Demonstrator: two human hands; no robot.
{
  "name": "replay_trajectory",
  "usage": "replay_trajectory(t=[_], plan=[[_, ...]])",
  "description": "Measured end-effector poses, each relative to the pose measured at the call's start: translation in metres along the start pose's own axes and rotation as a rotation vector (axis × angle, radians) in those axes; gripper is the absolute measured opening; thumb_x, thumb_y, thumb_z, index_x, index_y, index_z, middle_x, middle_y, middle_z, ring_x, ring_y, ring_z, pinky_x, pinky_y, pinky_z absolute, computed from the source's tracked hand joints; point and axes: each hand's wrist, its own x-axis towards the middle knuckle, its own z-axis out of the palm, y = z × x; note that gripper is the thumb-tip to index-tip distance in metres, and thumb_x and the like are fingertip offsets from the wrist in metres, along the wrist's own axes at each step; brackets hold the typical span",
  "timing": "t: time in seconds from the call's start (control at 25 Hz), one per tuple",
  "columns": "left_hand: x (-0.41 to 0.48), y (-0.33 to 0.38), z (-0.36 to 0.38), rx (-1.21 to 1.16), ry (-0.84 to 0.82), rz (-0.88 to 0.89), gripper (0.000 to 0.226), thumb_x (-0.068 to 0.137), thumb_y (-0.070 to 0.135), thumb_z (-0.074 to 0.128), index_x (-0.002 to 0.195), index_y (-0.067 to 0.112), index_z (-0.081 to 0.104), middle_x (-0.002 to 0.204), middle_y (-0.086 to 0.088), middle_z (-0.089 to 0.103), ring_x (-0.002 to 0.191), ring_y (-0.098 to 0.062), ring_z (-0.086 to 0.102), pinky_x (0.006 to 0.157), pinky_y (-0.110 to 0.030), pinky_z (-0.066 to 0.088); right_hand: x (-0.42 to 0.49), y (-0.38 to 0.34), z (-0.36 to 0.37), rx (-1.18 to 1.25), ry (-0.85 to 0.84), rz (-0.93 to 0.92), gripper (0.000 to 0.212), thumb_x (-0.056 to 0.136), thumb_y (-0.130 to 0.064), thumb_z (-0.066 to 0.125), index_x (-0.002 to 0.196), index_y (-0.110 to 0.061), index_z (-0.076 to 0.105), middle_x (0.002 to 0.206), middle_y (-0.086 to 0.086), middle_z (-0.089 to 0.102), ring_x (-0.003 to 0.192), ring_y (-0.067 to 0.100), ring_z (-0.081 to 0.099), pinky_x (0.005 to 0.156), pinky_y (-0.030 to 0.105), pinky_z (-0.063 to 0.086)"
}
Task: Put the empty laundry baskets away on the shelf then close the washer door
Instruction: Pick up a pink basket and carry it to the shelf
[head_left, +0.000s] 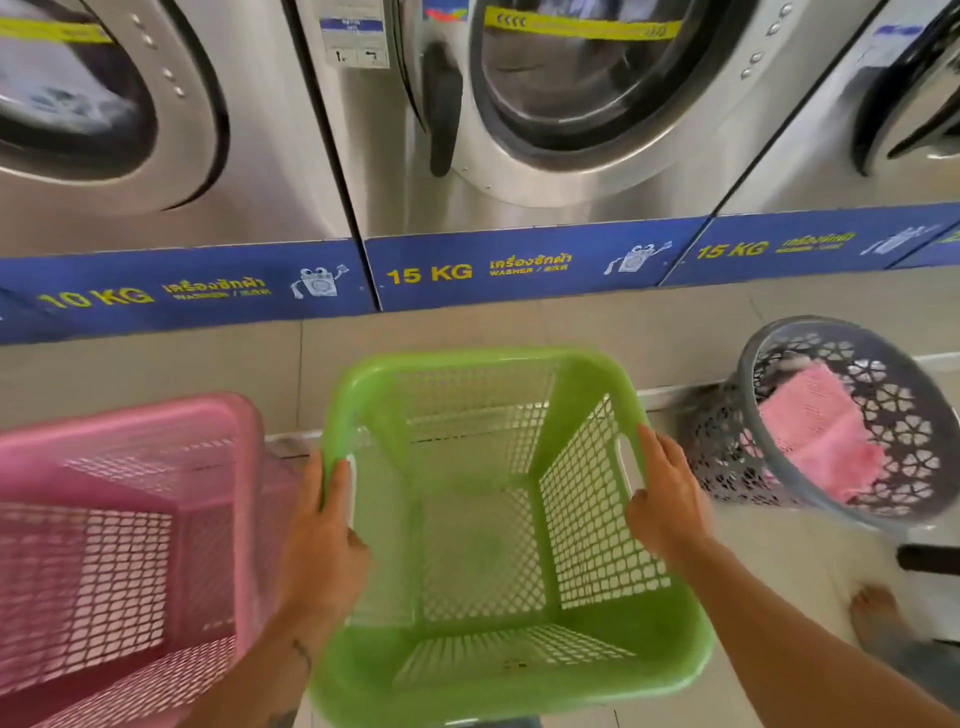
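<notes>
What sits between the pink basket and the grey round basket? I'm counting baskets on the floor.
In the head view, the green basket sits between the pink basket and grey basket, gripped by the left hand and right hand.

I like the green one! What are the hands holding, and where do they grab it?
Both hands hold the empty green laundry basket by its rim: the left hand on its left side, the right hand on its right.

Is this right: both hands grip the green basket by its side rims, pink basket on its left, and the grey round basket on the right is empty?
Not quite. The grey round basket holds a pink cloth, as the head view shows. The rest stands: left hand and right hand grip the green basket by its side rims, pink basket on its left.
</notes>
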Motion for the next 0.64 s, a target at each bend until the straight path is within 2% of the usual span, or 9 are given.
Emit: replay_trajectory(t=[0.08,0.2,0.28,0.36,0.44,0.52,0.6,0.64], plan=[[-0.003,-0.008,0.030,-0.123,-0.073,-0.077,0.083,0.080,-0.011,0.054,0.153,0.015,0.022,0.163,0.001,-0.007,0.144,-0.029,0.024,0.100,-0.036,0.049,0.004,0.015,0.017,0.003,-0.034,0.011,0.099,0.066,0.014,0.060,0.148,-0.031,0.027,0.136,0.008,0.046,0.093,0.019,0.050,0.050,0.021,0.038],[-0.009,-0.023,0.079,-0.112,-0.037,-0.077,0.085,0.078,-0.013,0.052,0.153,0.013,0.023,0.163,-0.006,-0.004,0.149,-0.028,0.010,0.111,-0.043,0.037,0.015,0.040,0.044,0.004,-0.070,0.011,0.104,0.063,0.015,0.062,0.147,-0.033,0.026,0.132,0.010,0.048,0.091,0.017,0.046,0.050,0.019,0.035],[-0.015,-0.030,0.103,-0.092,-0.008,-0.067,0.086,0.077,-0.013,0.050,0.153,0.014,0.021,0.162,-0.009,-0.003,0.149,-0.027,0.003,0.116,-0.043,0.029,0.017,0.053,0.056,-0.003,-0.088,0.026,0.106,0.061,0.013,0.062,0.148,-0.034,0.024,0.135,0.008,0.046,0.096,0.021,0.048,0.054,0.028,0.043],[-0.023,-0.035,0.117,-0.070,-0.025,-0.064,0.091,0.075,-0.014,0.051,0.154,0.015,0.015,0.162,-0.010,-0.007,0.149,-0.027,-0.002,0.117,-0.040,0.024,0.015,0.061,0.064,0.003,-0.124,0.050,0.106,0.061,0.011,0.062,0.150,-0.032,0.024,0.143,0.006,0.043,0.108,0.027,0.052,0.065,0.041,0.053],[-0.027,-0.036,0.120,-0.043,-0.088,-0.072,0.099,0.074,-0.015,0.054,0.155,0.017,0.006,0.161,-0.008,-0.015,0.149,-0.028,-0.003,0.115,-0.034,0.021,0.009,0.065,0.067,0.061,-0.168,0.083,0.104,0.064,0.012,0.061,0.152,-0.029,0.025,0.152,0.004,0.036,0.120,0.030,0.049,0.070,0.043,0.057],[-0.025,-0.032,0.105,-0.058,-0.178,-0.093,0.098,0.075,-0.013,0.054,0.154,0.019,0.006,0.161,-0.006,-0.014,0.148,-0.030,0.007,0.114,-0.033,0.025,0.000,0.060,0.060,0.118,-0.195,0.105,0.098,0.068,0.010,0.060,0.152,-0.027,0.026,0.155,0.002,0.032,0.122,0.029,0.048,0.069,0.039,0.057],[-0.019,-0.021,0.077,-0.101,-0.235,-0.141,0.080,0.078,-0.008,0.052,0.150,0.013,0.024,0.159,-0.009,0.012,0.139,-0.030,0.034,0.107,-0.039,0.042,-0.009,0.046,0.048,0.131,-0.197,0.073,0.090,0.072,0.006,0.062,0.151,-0.024,0.031,0.153,0.002,0.037,0.114,0.022,0.048,0.062,0.022,0.049],[-0.017,-0.014,0.059,-0.119,-0.250,-0.154,0.068,0.080,-0.005,0.051,0.144,0.010,0.034,0.152,-0.010,0.027,0.132,-0.029,0.042,0.102,-0.040,0.046,-0.015,0.035,0.040,0.125,-0.196,0.038,0.085,0.074,0.004,0.062,0.150,-0.022,0.033,0.152,0.003,0.038,0.115,0.021,0.048,0.064,0.018,0.046]])
